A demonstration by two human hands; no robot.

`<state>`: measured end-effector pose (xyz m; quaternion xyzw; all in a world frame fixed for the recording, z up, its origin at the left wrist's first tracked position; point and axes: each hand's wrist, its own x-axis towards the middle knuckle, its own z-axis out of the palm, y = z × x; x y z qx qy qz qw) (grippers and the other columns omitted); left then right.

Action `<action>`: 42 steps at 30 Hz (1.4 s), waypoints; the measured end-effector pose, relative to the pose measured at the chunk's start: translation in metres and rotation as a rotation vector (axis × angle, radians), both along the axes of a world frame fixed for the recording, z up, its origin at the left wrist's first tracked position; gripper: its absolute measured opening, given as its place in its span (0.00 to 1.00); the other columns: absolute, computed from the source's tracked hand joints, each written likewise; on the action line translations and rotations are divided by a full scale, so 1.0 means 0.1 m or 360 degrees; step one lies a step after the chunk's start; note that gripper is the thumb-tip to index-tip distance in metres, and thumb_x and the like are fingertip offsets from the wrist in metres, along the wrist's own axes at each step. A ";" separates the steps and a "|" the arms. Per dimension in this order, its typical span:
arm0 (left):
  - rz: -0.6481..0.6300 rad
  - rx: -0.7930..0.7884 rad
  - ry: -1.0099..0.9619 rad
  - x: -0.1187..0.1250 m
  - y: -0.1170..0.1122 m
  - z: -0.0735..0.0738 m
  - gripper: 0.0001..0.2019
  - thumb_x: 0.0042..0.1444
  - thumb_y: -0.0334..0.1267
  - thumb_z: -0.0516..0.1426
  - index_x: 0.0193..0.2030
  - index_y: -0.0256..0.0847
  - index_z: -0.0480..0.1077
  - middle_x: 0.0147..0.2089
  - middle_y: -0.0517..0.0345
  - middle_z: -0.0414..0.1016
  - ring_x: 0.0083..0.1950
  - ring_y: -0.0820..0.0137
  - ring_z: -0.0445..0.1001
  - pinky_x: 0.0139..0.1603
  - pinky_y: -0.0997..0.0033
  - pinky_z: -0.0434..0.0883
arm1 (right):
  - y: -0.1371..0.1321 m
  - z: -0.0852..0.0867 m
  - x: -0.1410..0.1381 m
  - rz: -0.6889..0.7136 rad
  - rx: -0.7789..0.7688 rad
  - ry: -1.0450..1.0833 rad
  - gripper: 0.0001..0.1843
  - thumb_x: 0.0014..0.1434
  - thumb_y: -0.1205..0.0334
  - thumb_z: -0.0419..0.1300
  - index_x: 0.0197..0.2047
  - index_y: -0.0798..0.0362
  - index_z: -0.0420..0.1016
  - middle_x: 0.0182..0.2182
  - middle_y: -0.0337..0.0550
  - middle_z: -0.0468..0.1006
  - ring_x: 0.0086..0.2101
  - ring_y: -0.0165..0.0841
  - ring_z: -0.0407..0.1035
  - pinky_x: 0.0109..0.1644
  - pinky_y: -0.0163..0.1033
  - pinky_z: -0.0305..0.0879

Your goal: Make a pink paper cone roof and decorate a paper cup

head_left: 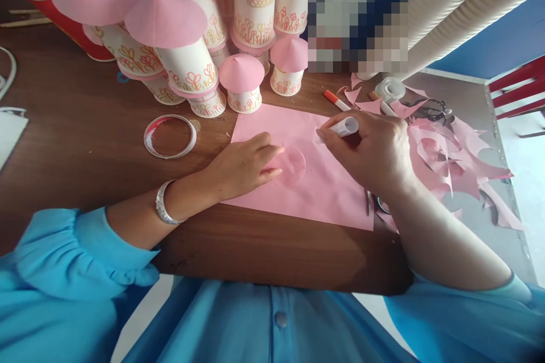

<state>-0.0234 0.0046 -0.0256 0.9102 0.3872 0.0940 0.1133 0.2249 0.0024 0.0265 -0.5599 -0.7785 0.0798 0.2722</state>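
Pink sheet (323, 193) lies flat on the counter (276, 249) directly ahead of the person, between the 2 hands, its long axis seeming to run left to right with a slight slant. On it sits a round pink disc (297, 164), well to the left of the marker; the left hand (244, 167) is nearer, its thumb and forefinger parted at the disc's left edge, loosely spread and grasping nothing that shows. Over the sheet's upper right side, the right hand (370, 150) grips a white marker (343, 126) between thumb and curled fingers, its round end turned outward; whether its tip touches the paper cannot be told.

The paper is smooth and matt, with faint creases; the counter is dark brown wood grain. Right of the sheet, curved, pointed paper scraps (460, 153) heap up. Beyond it stand cylindrical paper cups (244, 101) with orange line drawings and cone-shaped pink roofs (241, 72). A white ring (187, 146), red inside, lies left of the left hand.
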 end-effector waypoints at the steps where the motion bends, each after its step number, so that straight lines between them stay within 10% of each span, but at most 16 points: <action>1: 0.0003 0.0003 0.0000 0.00 0.00 0.00 0.18 0.68 0.42 0.59 0.62 0.39 0.72 0.49 0.51 0.75 0.43 0.64 0.78 0.40 0.66 0.75 | -0.01 -0.01 -0.03 0.0036 0.0000 0.0063 0.10 0.64 0.56 0.65 0.34 0.51 0.80 0.23 0.38 0.78 0.24 0.32 0.68 0.33 0.39 0.61; 7: -0.0052 -0.0071 -0.0111 -0.03 0.01 0.01 0.15 0.69 0.41 0.58 0.59 0.39 0.73 0.48 0.51 0.75 0.41 0.65 0.77 0.39 0.67 0.75 | -0.06 -0.24 -0.28 0.0426 -0.0298 0.0036 0.17 0.71 0.51 0.59 0.37 0.54 0.80 0.31 0.44 0.83 0.29 0.32 0.71 0.35 0.39 0.60; 16: -0.0034 -0.0112 -0.0095 -0.02 0.00 0.03 0.18 0.69 0.41 0.57 0.61 0.37 0.73 0.50 0.48 0.75 0.44 0.63 0.78 0.42 0.63 0.77 | 0.02 -0.14 -0.07 0.0222 -0.0358 -0.0213 0.12 0.63 0.56 0.65 0.29 0.52 0.78 0.22 0.38 0.74 0.24 0.30 0.63 0.32 0.39 0.55; 23: 0.0017 -0.0153 -0.0151 -0.01 0.03 -0.02 0.19 0.66 0.39 0.62 0.61 0.37 0.72 0.49 0.50 0.75 0.43 0.65 0.77 0.46 0.63 0.77 | -0.01 0.07 0.08 0.0047 -0.0080 0.0999 0.08 0.64 0.54 0.68 0.37 0.49 0.82 0.23 0.36 0.73 0.21 0.28 0.62 0.26 0.38 0.57; 29: -0.0026 -0.0144 -0.0644 -0.07 0.07 0.10 0.14 0.64 0.36 0.65 0.55 0.39 0.73 0.38 0.60 0.72 0.35 0.72 0.70 0.40 0.69 0.72 | 0.04 -0.17 0.00 0.0199 -0.0779 0.1840 0.21 0.56 0.46 0.74 0.44 0.48 0.72 0.26 0.33 0.77 0.24 0.30 0.71 0.26 0.36 0.65; 42: 0.0323 -0.0791 -0.1574 0.10 -0.09 0.30 0.13 0.59 0.47 0.69 0.46 0.43 0.82 0.36 0.58 0.74 0.35 0.71 0.71 0.36 0.69 0.71 | -0.17 -0.40 -0.24 0.0674 -0.1543 0.2032 0.18 0.62 0.48 0.72 0.44 0.52 0.77 0.38 0.42 0.83 0.31 0.30 0.75 0.36 0.37 0.72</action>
